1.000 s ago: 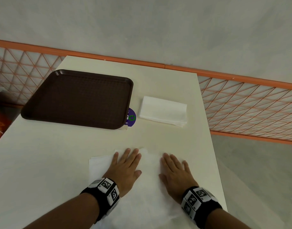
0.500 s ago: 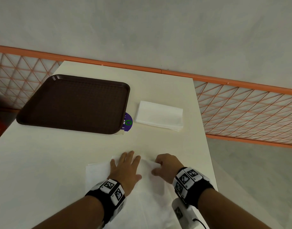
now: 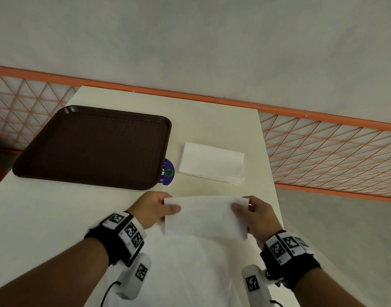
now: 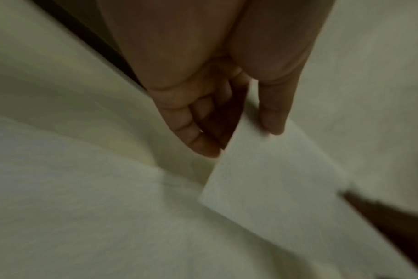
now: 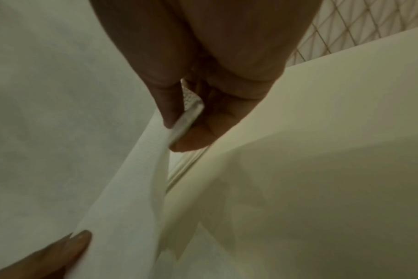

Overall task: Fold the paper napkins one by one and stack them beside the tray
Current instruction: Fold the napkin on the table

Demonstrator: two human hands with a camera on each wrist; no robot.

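A folded white napkin (image 3: 204,216) is held up above the table's near edge. My left hand (image 3: 155,208) pinches its left end and my right hand (image 3: 255,214) pinches its right end, thumbs on the near face. The left wrist view shows the napkin (image 4: 274,181) caught between thumb and fingers (image 4: 196,136). The right wrist view shows the napkin's edge (image 5: 141,169) nipped between thumb and fingers (image 5: 191,143). More white napkins (image 3: 190,269) lie flat under my hands. A stack of folded napkins (image 3: 212,163) sits right of the brown tray (image 3: 92,147).
The cream table (image 3: 212,122) ends close to my right hand, with grey floor beyond. An orange lattice railing (image 3: 332,151) runs behind and to the right. A purple round sticker (image 3: 168,172) peeks out from under the tray's near right corner.
Both hands lay flat on the spread napkin a second ago. They have since taken hold of a folded napkin's two ends and lifted it off the pile.
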